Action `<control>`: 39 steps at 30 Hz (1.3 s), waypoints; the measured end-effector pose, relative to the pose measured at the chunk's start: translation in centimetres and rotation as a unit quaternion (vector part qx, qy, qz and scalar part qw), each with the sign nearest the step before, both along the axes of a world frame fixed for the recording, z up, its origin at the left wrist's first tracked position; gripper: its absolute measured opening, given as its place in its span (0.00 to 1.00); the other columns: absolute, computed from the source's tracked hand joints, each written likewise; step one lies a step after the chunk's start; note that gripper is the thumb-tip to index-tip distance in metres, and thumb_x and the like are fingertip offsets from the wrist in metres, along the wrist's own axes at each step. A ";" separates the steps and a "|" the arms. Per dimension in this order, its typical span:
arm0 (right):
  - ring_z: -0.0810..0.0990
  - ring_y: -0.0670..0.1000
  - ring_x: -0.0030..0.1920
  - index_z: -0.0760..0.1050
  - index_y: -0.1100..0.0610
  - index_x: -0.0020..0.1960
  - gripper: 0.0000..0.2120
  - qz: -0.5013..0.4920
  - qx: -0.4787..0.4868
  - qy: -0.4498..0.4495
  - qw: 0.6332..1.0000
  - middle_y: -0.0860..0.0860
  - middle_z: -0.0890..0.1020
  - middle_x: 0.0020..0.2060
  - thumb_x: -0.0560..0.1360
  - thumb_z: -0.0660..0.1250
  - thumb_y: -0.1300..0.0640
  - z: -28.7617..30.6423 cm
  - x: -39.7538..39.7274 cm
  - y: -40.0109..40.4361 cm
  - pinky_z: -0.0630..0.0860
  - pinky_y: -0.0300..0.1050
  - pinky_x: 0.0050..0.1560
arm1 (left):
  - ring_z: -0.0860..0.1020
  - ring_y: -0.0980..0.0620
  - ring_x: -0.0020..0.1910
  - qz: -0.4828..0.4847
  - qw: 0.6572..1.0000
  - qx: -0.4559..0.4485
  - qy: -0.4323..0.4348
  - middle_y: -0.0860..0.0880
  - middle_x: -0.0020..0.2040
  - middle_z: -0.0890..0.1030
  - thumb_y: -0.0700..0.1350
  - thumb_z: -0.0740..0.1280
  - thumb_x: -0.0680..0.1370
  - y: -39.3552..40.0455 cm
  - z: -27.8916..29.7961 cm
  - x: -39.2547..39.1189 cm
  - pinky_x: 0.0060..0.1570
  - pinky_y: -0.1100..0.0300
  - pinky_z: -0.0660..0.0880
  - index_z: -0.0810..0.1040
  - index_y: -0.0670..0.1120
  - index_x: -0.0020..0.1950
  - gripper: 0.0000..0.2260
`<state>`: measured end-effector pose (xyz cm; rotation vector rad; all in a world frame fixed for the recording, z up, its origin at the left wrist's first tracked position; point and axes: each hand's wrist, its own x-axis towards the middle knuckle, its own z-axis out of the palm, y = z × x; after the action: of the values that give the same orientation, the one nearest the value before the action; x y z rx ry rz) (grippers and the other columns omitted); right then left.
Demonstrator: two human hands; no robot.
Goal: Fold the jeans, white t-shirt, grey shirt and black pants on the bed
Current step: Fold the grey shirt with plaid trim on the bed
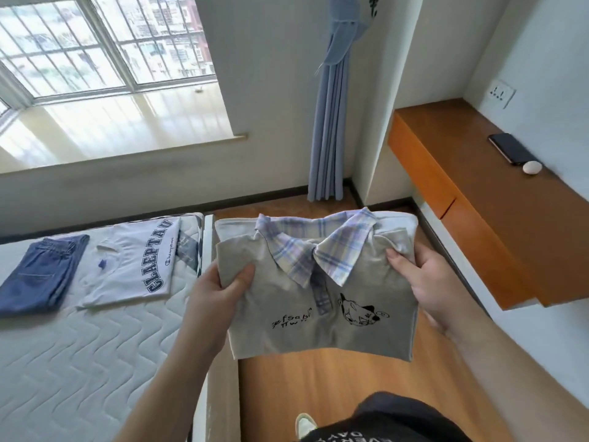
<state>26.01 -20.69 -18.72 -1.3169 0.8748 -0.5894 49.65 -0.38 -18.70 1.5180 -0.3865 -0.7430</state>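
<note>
A: Item one, grey shirt [322, 301]. Location?

B: Held in the air beside the bed [79, 362], over the wooden floor [318, 393]. Folded to a rectangle, plaid collar at the top, black print on the front facing up.

A: Grips?

B: Left hand [220, 288] pinches the shirt's upper left edge, thumb on top, fingers underneath. Right hand [424, 275] clasps the upper right edge the same way, thumb over the fold near the collar. The shirt spans between both grips; its lower part hangs free below them.

A: Item two, jeans [41, 275].

B: Folded, lying on the mattress at the far left, well apart from both hands.

A: Item three, white t-shirt [137, 266].

B: Folded, just beside the jeans on their right, navy lettering up. Near the left hand, not touching it.

A: Black pants?

B: Cannot tell; a dark cloth shows at the bottom edge, which may be what the person wears.

A: Other?

B: Phone [510, 148] and small white object [531, 167] on the orange worktop [478, 193]; blue curtain [331, 122] by the window [105, 46].
</note>
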 end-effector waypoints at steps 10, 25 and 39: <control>0.85 0.52 0.49 0.82 0.45 0.51 0.05 0.032 -0.004 0.023 0.999 0.50 0.86 0.48 0.78 0.68 0.53 -2.1 10.8 -10.1 0.79 0.49 0.49 | 0.85 0.44 0.49 -0.011 0.999 0.031 -0.011 0.46 0.48 0.86 0.50 0.71 0.72 -7.6 -2.5 8.5 0.49 0.46 0.82 0.83 0.54 0.50 0.08; 0.85 0.51 0.52 0.81 0.47 0.55 0.09 0.210 0.040 0.020 0.977 0.49 0.86 0.52 0.79 0.66 0.57 -3.0 31.7 -26.6 0.78 0.47 0.50 | 0.83 0.42 0.54 0.180 0.982 0.048 0.019 0.45 0.52 0.85 0.48 0.71 0.71 -19.0 -2.1 19.4 0.54 0.44 0.79 0.82 0.51 0.55 0.12; 0.84 0.49 0.53 0.81 0.48 0.57 0.10 0.397 0.024 0.036 0.917 0.49 0.85 0.53 0.79 0.66 0.59 -4.4 52.7 -23.2 0.80 0.40 0.47 | 0.84 0.50 0.48 0.358 0.931 0.055 0.044 0.48 0.49 0.86 0.39 0.70 0.78 -12.9 -6.1 31.3 0.45 0.57 0.80 0.80 0.49 0.56 0.09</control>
<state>78.69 -43.93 -23.11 -1.5111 0.3399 0.1221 80.98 -13.26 -24.79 1.5728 0.2837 -0.2475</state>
